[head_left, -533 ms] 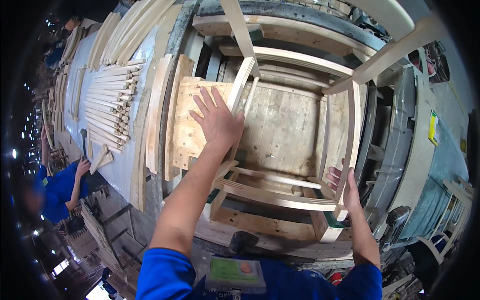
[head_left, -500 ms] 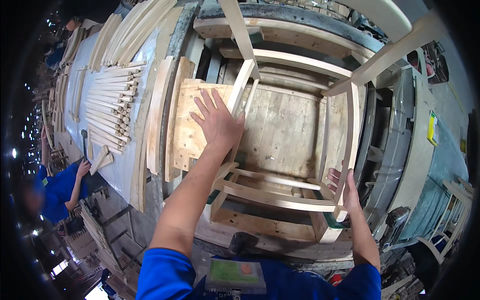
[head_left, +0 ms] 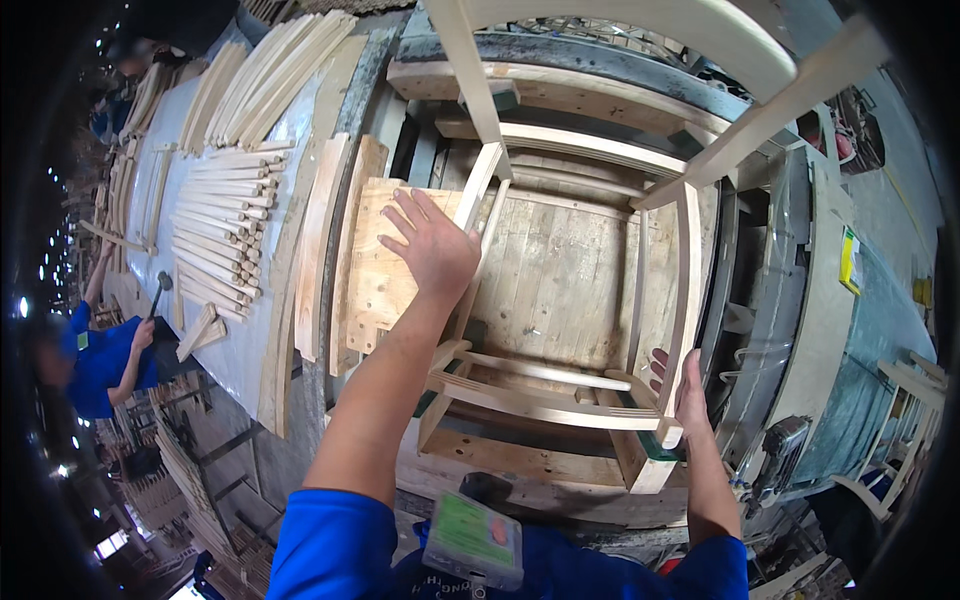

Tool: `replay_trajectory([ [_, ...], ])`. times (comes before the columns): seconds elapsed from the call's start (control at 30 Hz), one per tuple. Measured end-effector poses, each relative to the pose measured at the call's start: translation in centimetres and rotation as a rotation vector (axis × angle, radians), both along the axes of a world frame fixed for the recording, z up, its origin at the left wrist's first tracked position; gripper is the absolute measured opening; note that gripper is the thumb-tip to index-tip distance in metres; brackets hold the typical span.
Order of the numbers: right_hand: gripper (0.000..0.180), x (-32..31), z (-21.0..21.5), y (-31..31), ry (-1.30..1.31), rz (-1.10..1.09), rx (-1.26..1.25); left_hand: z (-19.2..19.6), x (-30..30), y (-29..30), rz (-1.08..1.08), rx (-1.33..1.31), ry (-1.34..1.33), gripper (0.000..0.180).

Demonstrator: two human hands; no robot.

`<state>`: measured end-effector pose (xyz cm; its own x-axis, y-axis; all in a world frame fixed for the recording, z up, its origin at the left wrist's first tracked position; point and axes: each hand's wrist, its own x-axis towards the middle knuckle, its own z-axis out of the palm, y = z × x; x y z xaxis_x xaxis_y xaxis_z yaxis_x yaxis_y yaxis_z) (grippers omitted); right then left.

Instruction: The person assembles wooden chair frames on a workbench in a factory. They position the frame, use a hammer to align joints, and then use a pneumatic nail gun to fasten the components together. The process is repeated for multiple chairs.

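Observation:
An unfinished pale wooden chair frame (head_left: 560,403) lies within a wooden bench fixture, its long posts and curved back rail rising at the far side. My left hand (head_left: 437,248) presses against the frame's left rail, fingers spread over a plywood block (head_left: 385,285) beside it. At the near right corner, my right hand (head_left: 692,398) wraps round the right-hand rail (head_left: 686,300), thumb on the outer side and fingertips showing inside. Part of that hand is hidden behind the wood.
Left of the fixture, a plastic-covered table holds stacked rods (head_left: 225,225) and curved slats (head_left: 285,75). A co-worker in blue (head_left: 105,360) holds a mallet (head_left: 160,290) there. More chair parts (head_left: 915,390) stand at the right. A dark clamp-like device (head_left: 785,450) sits by the bench's right edge.
The whole view has shifted slightly. My left hand sits a little farther along the left rail, while my right hand stays at the near corner. The co-worker's mallet arm has moved.

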<state>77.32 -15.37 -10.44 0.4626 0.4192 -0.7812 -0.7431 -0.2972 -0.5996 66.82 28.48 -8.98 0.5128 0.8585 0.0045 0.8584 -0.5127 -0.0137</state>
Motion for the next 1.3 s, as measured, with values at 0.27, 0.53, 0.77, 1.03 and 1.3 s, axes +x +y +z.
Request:
replay_trajectory([
  [0.27, 0.043, -3.5, 12.9, -12.2, -1.106, 0.394, -1.005, 0.1, -0.4, 0.3, 0.027, -0.029, 0.012, 0.103],
  [0.53, 0.034, -10.2, 13.7, -21.0, -1.025, 0.718, -1.512, 0.8, -0.2, 0.1, 0.029, -0.039, 0.012, 0.103],
  [0.77, 0.035, -10.0, 13.1, -20.9, -0.814, 0.558, -1.584, 0.8, -0.3, 0.2, 0.016, -0.055, -0.011, 0.102],
  [1.03, 0.04, -10.4, 12.6, -20.6, -0.966, 0.538, -1.522, 0.6, -0.6, 0.4, 0.008, -0.029, -0.006, 0.103],
  [1.3, 0.04, -10.6, 12.5, -20.5, -0.973, 0.548, -1.521, 0.6, -0.8, 0.3, -0.013, -0.048, -0.03, 0.103],
])
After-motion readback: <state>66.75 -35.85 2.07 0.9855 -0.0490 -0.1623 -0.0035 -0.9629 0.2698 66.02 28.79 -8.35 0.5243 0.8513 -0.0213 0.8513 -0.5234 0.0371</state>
